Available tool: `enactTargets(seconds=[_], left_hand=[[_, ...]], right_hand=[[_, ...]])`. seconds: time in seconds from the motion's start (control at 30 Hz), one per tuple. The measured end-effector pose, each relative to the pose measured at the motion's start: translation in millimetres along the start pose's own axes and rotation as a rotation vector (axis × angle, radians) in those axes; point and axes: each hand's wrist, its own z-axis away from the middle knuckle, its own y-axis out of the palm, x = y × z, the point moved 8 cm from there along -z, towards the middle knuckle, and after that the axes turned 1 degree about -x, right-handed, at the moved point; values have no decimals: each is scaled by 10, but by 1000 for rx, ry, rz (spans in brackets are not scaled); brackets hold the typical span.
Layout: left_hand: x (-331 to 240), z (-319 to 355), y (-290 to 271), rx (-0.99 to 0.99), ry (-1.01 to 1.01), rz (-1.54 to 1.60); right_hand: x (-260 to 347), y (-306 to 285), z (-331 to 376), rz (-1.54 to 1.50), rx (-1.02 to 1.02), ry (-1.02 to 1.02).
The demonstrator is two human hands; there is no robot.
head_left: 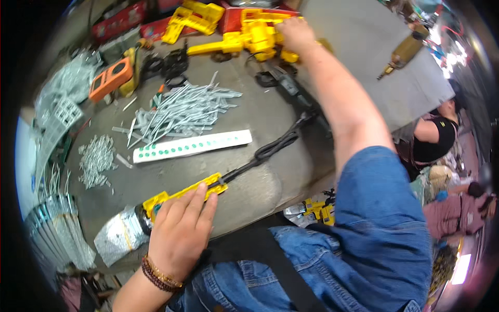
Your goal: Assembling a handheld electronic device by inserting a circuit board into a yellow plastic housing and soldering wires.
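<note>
My left hand (182, 223) lies over an open yellow plastic housing half (215, 183), fingers stretched out across it and thumb hidden. A black cable (275, 147) leaves the housing's right end, its slack folded in a bundle. At the other end sits a clear-wrapped silvery part (122, 231). My right arm stretches to the far side, where my right hand (297, 35) is curled at a pile of yellow plastic housings (262, 37). Its fingers look closed on a yellow piece, but the fingertips are partly hidden.
Clear strips (182, 112) heap mid-table beside a white strip with green dots (192, 145). Small screws (97, 161) lie at left, near an orange meter (110, 78). A dark power tool (291, 88) lies under my right arm; an olive screwdriver (405, 50) lies right. Another person (436, 138) is at right.
</note>
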Motion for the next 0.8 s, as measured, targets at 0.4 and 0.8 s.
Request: enactTargets(seconds=[0.4, 0.8], left_hand=[[-4, 0, -19, -39, 80, 20], [-54, 97, 5, -78, 72, -5]], right_hand=[[-1321, -1193, 1088, -76, -205, 339], [1793, -2020, 2128, -2369, -101, 17]])
